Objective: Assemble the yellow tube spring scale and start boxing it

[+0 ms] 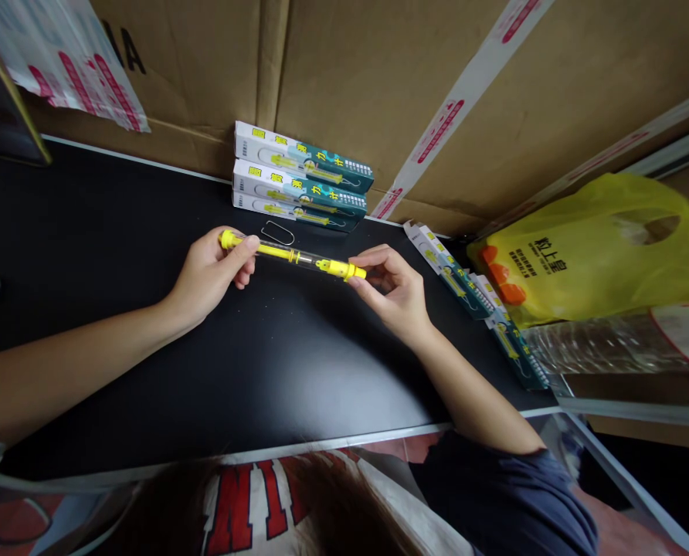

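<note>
Nearest to the person, the black table (298, 363) shows its bare surface, with a pale edge in front. Above it, the two hands hold one clear tube with yellow parts (293, 255), which lies almost level between them, its right end a little nearer to the person. The left hand (212, 269) closes around the left end, with the thumb along the tube; the right hand (395, 292) pinches the yellow right end between thumb and finger. Just beyond the tube, a bent metal wire (278, 232) rests on the table. Farther, printed boxes (301, 184) are stacked before the large brown cardboard (344, 69).
</note>
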Demonstrator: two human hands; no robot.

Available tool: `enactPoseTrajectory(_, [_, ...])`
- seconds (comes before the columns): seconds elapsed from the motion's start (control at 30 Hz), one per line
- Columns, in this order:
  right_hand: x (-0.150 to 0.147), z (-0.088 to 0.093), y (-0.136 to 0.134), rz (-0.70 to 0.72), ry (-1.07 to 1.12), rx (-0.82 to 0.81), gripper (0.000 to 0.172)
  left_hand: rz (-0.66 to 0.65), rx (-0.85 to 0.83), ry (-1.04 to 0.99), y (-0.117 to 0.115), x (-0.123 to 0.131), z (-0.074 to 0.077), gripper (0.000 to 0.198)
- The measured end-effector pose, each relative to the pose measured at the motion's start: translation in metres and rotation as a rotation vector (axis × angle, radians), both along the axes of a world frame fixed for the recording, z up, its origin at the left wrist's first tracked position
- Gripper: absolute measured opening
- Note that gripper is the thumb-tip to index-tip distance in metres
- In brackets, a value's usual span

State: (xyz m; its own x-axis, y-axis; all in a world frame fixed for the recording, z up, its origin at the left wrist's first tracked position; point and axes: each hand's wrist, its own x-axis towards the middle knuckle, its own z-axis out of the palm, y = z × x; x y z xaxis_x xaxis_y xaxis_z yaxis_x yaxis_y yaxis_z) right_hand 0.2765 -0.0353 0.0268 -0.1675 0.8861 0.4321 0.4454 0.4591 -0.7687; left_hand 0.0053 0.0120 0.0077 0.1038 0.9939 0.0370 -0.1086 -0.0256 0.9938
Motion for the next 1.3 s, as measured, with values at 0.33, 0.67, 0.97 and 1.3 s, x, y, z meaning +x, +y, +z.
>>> enactPoseTrajectory(0.33, [0.0032, -0.0050, 0.0012, -0.006, -0.035, -0.004, 0.043, -0.002, -0.009, -0.044, -0.0004, 0.0015, -0.0003, 0.018])
enactPoseTrajectory(0.67, [0.0023, -0.0075, 0.0009, 0.036, -0.035, -0.061, 0.039, -0.016, -0.005, -0.048, -0.0006, 0.0011, 0.0018, 0.018])
enactPoseTrajectory(0.97, [0.0033, -0.0038, 0.0024, 0.017, -0.019, 0.003, 0.041, -0.036, -0.012, -0.043, -0.0014, 0.0016, 0.0024, 0.017])
enactPoseTrajectory(1.3, [0.0044, -0.0021, 0.0012, 0.045, -0.061, -0.026, 0.039, -0.044, 0.005, -0.049, -0.0002, -0.0006, -0.0004, 0.020])
